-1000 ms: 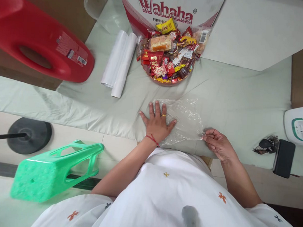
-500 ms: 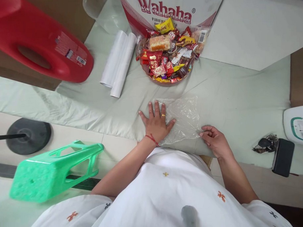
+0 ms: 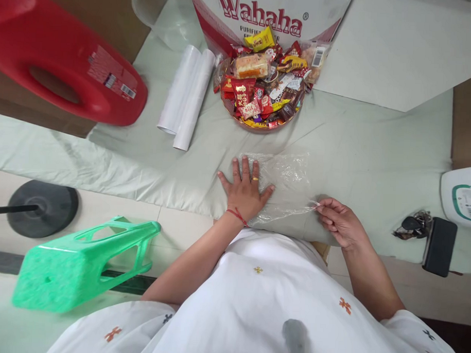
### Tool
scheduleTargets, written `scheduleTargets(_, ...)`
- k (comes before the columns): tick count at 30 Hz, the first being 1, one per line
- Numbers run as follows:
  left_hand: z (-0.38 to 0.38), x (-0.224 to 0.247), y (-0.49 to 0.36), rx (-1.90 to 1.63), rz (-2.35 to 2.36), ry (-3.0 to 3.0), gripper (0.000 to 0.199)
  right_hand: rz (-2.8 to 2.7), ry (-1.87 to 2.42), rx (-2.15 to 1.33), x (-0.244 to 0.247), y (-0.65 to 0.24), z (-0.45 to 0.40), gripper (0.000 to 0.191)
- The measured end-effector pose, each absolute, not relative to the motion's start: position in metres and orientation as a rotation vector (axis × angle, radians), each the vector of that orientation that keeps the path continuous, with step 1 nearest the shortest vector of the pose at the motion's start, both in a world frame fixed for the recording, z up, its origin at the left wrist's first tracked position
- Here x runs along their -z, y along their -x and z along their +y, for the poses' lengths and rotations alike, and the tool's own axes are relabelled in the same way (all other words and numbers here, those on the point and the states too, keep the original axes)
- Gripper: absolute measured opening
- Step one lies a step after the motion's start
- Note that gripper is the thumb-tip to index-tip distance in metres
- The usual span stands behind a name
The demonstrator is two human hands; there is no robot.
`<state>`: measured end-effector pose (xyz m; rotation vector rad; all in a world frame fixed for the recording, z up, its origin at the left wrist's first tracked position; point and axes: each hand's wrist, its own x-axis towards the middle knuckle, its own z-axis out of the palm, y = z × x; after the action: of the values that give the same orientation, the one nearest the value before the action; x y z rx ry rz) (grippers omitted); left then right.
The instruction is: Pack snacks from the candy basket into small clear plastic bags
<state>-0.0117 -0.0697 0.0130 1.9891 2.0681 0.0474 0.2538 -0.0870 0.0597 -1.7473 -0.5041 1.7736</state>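
Note:
A crinkled clear plastic bag (image 3: 291, 181) lies on the pale green cloth in front of my body. My left hand (image 3: 244, 192) rests flat on its left side, fingers spread, with a ring and a red string at the wrist. At the bag's near right corner, my right hand (image 3: 336, 216) pinches the plastic between thumb and fingers and holds it taut. Beyond the bag stands a round dish (image 3: 260, 127) heaped with wrapped candies and snacks (image 3: 261, 90).
Two white paper rolls (image 3: 187, 103) lie left of the dish. A red jug (image 3: 122, 103) stands at the left, a white Wahaha carton (image 3: 264, 13) at the back. Keys (image 3: 411, 224), a black phone (image 3: 439, 246) and a white bottle (image 3: 462, 194) are rightward. A green stool (image 3: 58, 273) lies lower left.
My right hand has drawn the bag's corner slightly to the right, stretching its near edge into a tighter line. My left hand stays pressed in place.

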Motion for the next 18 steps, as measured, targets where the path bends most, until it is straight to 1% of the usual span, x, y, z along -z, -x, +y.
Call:
scheduleTargets(4,-0.0695,-0.0115,0.0126,-0.056,2.067,-1.985,0.088,-0.445,1.624,-1.848,-0.0605,-0.2502,-0.0840,0.040)
scheduleTargets(11,-0.0699,-0.0105,0.0131,-0.062,2.067,-1.998,0.086,-0.300,1.583,-1.823,-0.0602,-0.2477,-0.0825,0.049)
scheduleTargets(18,-0.0703,-0.0084,0.0134,-0.066,2.073,-2.008,0.086,-0.220,1.553,-1.942,-0.0547,-0.2457,-0.0874,0.042)
